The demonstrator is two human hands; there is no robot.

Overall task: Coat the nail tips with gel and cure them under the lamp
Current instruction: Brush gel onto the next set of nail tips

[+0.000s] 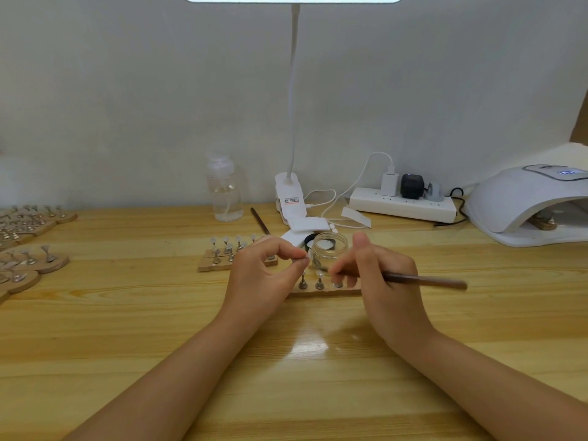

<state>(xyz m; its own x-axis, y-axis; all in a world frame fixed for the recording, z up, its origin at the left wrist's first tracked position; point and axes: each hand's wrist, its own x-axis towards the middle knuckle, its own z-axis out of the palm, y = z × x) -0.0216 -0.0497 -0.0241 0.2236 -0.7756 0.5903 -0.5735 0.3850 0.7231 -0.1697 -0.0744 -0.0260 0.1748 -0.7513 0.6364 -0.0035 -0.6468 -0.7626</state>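
Wooden surface (127, 313) against a pale wall. Left hand (264, 268), grip narrow, pinches a nail tip (306, 256) above a wooden holder (324, 292) at mid-surface. Right hand (381, 275) grips a brush (423, 279), bristles toward the holder. Gel jar (329, 249) just behind; curing lamp (528, 202) at the back right edge.

A holder strip (321, 292) is found at the desk (127, 329) centre, with a jar (329, 249) directly behind it. A second strip (222, 264) is set behind and to the left. A bottle (224, 192) and power strip (404, 205) are placed along the wall. The curing lamp (528, 205) is located far right; further strips (28, 246) far left.
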